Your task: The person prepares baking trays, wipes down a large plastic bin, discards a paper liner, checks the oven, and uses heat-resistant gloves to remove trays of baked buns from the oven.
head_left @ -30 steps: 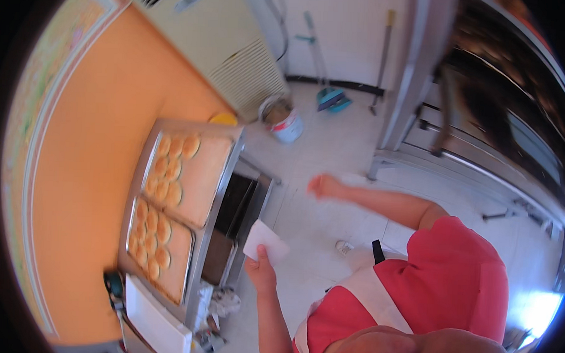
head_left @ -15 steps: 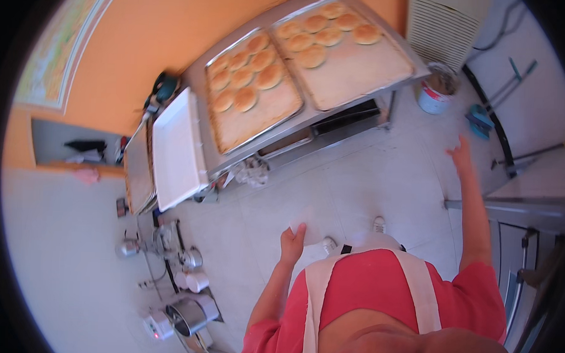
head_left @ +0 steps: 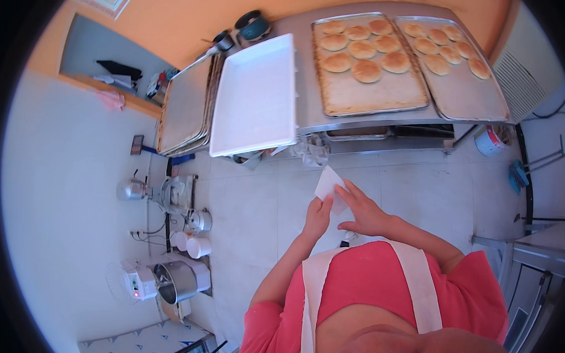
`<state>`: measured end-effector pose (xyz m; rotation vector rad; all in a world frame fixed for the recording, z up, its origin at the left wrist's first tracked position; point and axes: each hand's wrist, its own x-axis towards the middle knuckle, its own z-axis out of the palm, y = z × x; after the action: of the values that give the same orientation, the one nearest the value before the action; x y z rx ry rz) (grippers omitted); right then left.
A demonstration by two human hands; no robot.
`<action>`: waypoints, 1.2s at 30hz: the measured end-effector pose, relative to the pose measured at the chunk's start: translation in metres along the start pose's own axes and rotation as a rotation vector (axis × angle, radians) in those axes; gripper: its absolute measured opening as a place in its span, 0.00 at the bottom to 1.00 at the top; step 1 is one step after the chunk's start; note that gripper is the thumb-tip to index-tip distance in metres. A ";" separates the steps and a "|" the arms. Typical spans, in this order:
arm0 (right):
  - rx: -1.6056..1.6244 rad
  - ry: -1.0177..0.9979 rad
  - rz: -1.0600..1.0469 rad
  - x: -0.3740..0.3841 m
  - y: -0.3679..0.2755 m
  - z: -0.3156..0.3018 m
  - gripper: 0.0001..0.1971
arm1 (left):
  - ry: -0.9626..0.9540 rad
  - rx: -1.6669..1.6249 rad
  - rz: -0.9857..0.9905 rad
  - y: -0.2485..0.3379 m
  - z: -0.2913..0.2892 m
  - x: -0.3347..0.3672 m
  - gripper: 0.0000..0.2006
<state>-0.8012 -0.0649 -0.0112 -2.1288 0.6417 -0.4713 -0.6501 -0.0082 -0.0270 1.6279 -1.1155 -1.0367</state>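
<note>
Both hands pinched a white paper sheet (head_left: 329, 185) at frame centre: left hand (head_left: 317, 218) gripped its lower edge, right hand (head_left: 363, 212) its side. Holding opposite edges taut would likely keep it flat.

Steel table (head_left: 309, 115) with two bread trays (head_left: 366, 95), white tray (head_left: 254, 101).

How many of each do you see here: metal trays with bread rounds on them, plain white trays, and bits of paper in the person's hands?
Metal trays with bread rounds: 2
White tray: 1
Paper piece, held between left hand and right hand: 1
Total: 4
</note>
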 end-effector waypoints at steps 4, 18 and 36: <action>-0.330 0.091 -0.075 0.060 -0.012 0.026 0.32 | -0.023 -0.037 0.018 0.013 -0.039 0.019 0.13; -0.155 0.386 0.036 0.319 0.064 -0.029 0.12 | 0.534 0.853 0.087 -0.052 -0.276 0.160 0.21; -0.692 0.169 0.223 0.622 0.164 0.025 0.10 | 0.188 0.808 -0.238 -0.098 -0.320 0.240 0.19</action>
<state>-0.3364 -0.5025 -0.0938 -2.6243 1.2664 -0.3324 -0.2675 -0.1528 -0.0726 2.4836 -1.3199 -0.5630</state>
